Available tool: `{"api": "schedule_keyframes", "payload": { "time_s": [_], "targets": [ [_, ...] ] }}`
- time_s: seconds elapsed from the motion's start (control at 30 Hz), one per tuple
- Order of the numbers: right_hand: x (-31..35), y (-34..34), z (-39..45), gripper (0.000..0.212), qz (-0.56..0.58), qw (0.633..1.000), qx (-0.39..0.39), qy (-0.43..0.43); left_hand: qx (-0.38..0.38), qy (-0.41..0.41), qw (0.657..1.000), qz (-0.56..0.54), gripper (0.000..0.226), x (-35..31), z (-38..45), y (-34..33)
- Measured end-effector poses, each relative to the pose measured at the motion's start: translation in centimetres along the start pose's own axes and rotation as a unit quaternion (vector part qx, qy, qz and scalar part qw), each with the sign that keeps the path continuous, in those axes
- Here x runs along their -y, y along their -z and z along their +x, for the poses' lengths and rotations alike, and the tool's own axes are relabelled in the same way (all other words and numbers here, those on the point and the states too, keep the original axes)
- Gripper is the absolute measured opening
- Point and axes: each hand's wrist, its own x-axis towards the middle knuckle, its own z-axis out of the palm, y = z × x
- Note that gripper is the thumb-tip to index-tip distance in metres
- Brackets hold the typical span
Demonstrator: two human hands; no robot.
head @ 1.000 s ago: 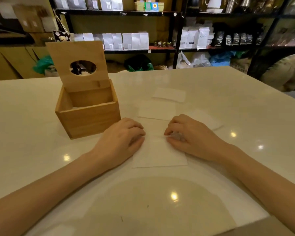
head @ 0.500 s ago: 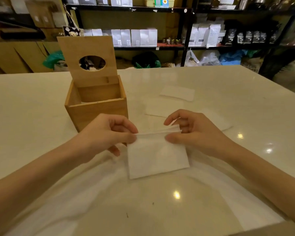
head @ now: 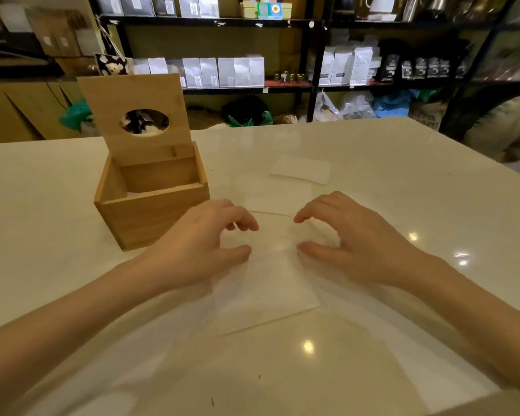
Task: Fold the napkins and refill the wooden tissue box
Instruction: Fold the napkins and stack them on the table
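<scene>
A white napkin (head: 267, 286) lies flat on the white table (head: 403, 181) in front of me. My left hand (head: 201, 250) hovers over its upper left part with fingers and thumb curled apart, holding nothing. My right hand (head: 351, 238) mirrors it over the upper right part, also open. The wooden tissue box (head: 150, 211) stands just left of my left hand, its lid (head: 132, 97) with an oval hole raised upright. The box interior looks mostly hollow. Two more napkins lie beyond my hands: one flat (head: 276, 193), one folded (head: 300, 172).
Black shelves (head: 309, 55) with white and dark bags stand behind the table. The table's right edge (head: 478, 151) slants away at the far right. Ceiling lights glare off the glossy top near my right wrist.
My hands went from pressing the napkin, to pinching and lifting its far edge, to releasing it. It now lies flat and both hands are spread open above it.
</scene>
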Motion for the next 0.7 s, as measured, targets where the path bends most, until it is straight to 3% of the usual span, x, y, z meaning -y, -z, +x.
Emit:
{"api": "schedule_keyframes", "payload": {
  "time_s": [0.2, 0.3, 0.53, 0.7],
  "targets": [
    [-5.6, 3.4, 0.0, 0.022, 0.055, 0.99, -0.084, -0.095, -0.092, -0.09, 0.989, -0.067, 0.02, -2.8, 4.3, -0.9],
    [-7.8, 3.7, -0.6, 0.02, 0.056, 0.982, -0.108, -0.144, -0.086, -0.098, 0.99, -0.044, 0.025, -3.2, 6.7, -2.5],
    [-10.2, 2.2, -2.4, 0.033, -0.023, 0.972, -0.025, -0.232, -0.047, -0.068, 0.995, 0.05, 0.043, -3.1, 10.2, -6.1],
    [-10.0, 1.9, -2.8, 0.044, -0.091, 0.964, 0.001, -0.25, -0.023, -0.133, 0.989, 0.064, 0.062, -4.0, 10.6, -7.0]
  ]
}}
